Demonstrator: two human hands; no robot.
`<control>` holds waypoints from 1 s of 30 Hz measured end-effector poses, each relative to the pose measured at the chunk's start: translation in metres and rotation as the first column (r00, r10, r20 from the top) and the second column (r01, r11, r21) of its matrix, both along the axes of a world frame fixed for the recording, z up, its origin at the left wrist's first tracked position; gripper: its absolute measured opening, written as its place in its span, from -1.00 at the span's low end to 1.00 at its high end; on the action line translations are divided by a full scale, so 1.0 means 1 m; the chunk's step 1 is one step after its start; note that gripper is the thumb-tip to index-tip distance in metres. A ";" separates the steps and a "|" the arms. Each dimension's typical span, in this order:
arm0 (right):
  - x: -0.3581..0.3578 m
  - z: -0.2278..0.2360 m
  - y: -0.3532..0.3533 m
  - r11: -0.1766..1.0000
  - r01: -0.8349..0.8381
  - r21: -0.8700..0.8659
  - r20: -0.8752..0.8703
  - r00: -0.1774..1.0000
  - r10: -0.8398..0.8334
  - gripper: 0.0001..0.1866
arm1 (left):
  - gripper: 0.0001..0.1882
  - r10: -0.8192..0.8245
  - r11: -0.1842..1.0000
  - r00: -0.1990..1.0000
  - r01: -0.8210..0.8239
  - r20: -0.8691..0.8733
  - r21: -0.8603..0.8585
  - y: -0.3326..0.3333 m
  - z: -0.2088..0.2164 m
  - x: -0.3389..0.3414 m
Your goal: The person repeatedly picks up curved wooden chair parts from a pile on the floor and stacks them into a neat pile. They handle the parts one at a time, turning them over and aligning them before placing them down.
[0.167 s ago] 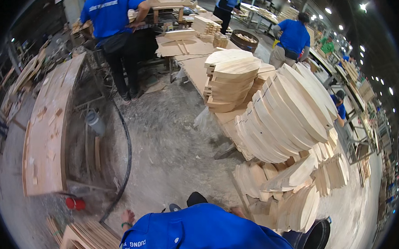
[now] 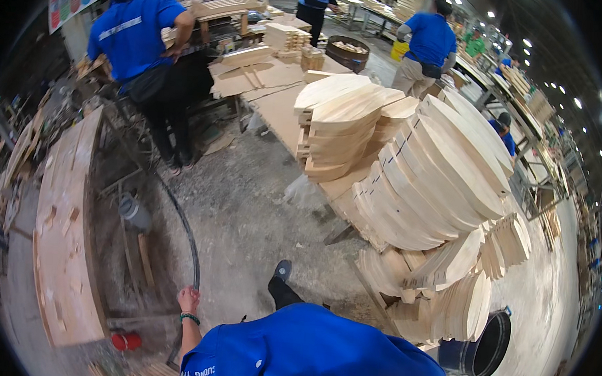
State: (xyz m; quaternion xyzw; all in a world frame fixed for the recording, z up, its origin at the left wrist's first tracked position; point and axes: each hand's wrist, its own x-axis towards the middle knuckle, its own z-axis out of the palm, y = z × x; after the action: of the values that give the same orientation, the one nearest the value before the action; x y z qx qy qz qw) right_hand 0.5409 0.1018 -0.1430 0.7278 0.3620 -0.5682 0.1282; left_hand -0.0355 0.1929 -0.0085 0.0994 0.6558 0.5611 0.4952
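My left hand [image 2: 188,299], with a green bead bracelet at the wrist, hangs low beside my blue shirt. Its fingers look loosely bent and a little apart, and nothing shows in them. A black hose [image 2: 191,240] on the floor passes close to the hand in the picture; I see no grip on it. My right hand is out of sight, hidden by my shirt. To my right stand tall stacks of curved pale wooden boards [image 2: 431,178], with a smaller stack of shaped boards [image 2: 342,119] behind them on a cardboard-topped table [image 2: 277,115].
On the left runs a long wooden bench [image 2: 70,244], with a grey bucket [image 2: 135,212] and a red object [image 2: 126,341] near its legs. A dark bin [image 2: 476,350] stands at the lower right. Co-workers in blue [image 2: 135,36] stand farther off. Concrete floor [image 2: 245,205] lies ahead.
My view has shifted forward and turned slightly right. My left hand has swung up and forward, one shoe has stepped ahead, and my right hand, partly visible before, has gone from view.
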 end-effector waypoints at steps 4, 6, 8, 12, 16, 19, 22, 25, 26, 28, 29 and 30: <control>-0.035 -0.011 0.069 0.994 -0.107 0.028 -0.012 0.994 0.108 -0.68 | -0.80 -0.232 0.970 0.946 0.241 -0.225 0.015 0.094 -0.010 0.009; -0.058 -0.015 0.134 0.881 -0.457 0.119 0.057 0.889 0.453 -0.66 | -0.80 -0.080 0.994 0.983 0.066 0.167 0.089 0.111 -0.023 0.013; -0.068 -0.011 0.191 0.716 -0.670 0.194 0.211 0.742 0.637 -0.64 | -0.81 -0.244 0.934 0.965 0.261 0.096 -0.245 0.135 -0.036 0.027; -0.123 0.018 0.292 0.679 0.677 0.284 -0.508 0.707 -0.492 -0.65 | -0.81 -0.397 0.783 0.916 0.368 0.054 -0.501 0.181 -0.046 0.012; -0.147 0.048 0.340 0.620 0.736 0.272 -0.556 0.646 -0.523 -0.60 | -0.81 -0.454 0.730 0.889 0.405 0.051 -0.550 0.243 -0.053 -0.017; -0.153 0.053 0.326 0.474 0.835 0.279 -0.455 0.550 -0.700 -0.64 | -0.80 -0.491 0.699 0.869 0.433 0.058 -0.569 0.287 -0.054 -0.042; -0.166 0.047 0.271 0.373 0.891 0.259 -0.196 0.426 -0.883 -0.67 | -0.79 -0.516 0.688 0.852 0.471 0.085 -0.552 0.335 -0.059 -0.071; -0.202 0.053 0.229 0.447 0.886 0.125 0.023 0.448 -0.894 -0.67 | -0.78 -0.536 0.698 0.841 0.486 0.066 -0.525 0.388 -0.062 -0.109; -0.216 0.056 0.219 0.449 0.887 0.110 0.040 0.447 -0.894 -0.67 | -0.78 -0.550 0.702 0.833 0.497 0.055 -0.510 0.410 -0.063 -0.114; -0.254 0.060 0.217 0.454 0.886 0.092 0.033 0.453 -0.891 -0.66 | -0.77 -0.557 0.711 0.830 0.501 0.039 -0.494 0.455 -0.061 -0.127; -0.271 0.064 0.222 0.452 0.886 0.106 0.007 0.453 -0.891 -0.66 | -0.77 -0.554 0.717 0.831 0.504 0.045 -0.481 0.476 -0.060 -0.132; -0.287 0.068 0.228 0.449 0.885 0.123 -0.023 0.455 -0.890 -0.66 | -0.74 -0.535 0.727 0.842 0.500 0.069 -0.471 0.494 -0.061 -0.137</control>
State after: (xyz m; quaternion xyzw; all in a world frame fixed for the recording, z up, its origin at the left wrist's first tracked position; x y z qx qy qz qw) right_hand 0.2543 0.3294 -0.0755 0.8283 -0.0413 -0.5128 -0.2219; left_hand -0.1729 0.6873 -0.0691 0.1748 0.7354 0.2199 0.6167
